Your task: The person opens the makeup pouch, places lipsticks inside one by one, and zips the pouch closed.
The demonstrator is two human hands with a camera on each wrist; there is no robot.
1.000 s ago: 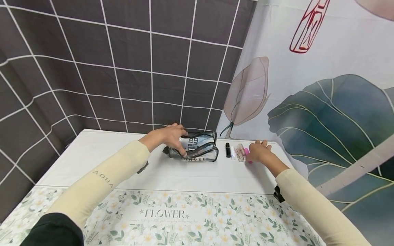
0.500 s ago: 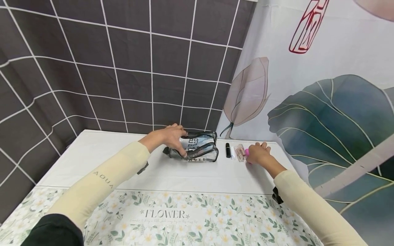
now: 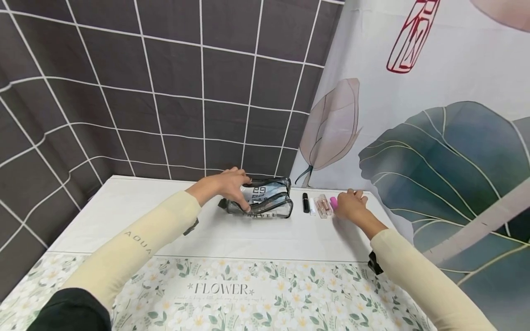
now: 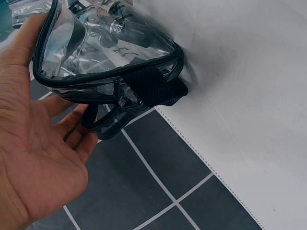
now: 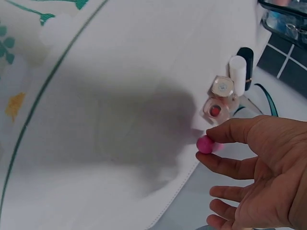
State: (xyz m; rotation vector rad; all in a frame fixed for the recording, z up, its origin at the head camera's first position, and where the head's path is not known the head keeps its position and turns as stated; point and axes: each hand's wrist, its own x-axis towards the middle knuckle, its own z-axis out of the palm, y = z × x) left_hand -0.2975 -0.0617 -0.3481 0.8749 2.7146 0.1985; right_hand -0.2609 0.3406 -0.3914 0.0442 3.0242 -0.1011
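Note:
My left hand (image 3: 233,186) grips a clear zip pouch (image 3: 271,209) with black trim, thumb at the front and fingers behind it. In the left wrist view the pouch (image 4: 103,52) shows its black-edged end and a small black strap; bottles and packets show through the plastic. My right hand (image 3: 351,204) pinches a small bright pink tube (image 3: 333,202) between thumb and index finger. The right wrist view shows the round end of the pink tube (image 5: 205,144) there, the other fingers spread apart.
Left of the pink tube lie two clear lip gloss tubes (image 3: 324,206), a white tube (image 3: 312,207) and a black tube (image 3: 305,202) on the white table (image 3: 232,239). A flower-printed mat (image 3: 290,294) covers the front. A dark grid cloth (image 3: 178,110) hangs behind.
The right hand has shifted slightly at the pink tube, which now shows more beside the fingertips. The left hand and the pouch stay in place.

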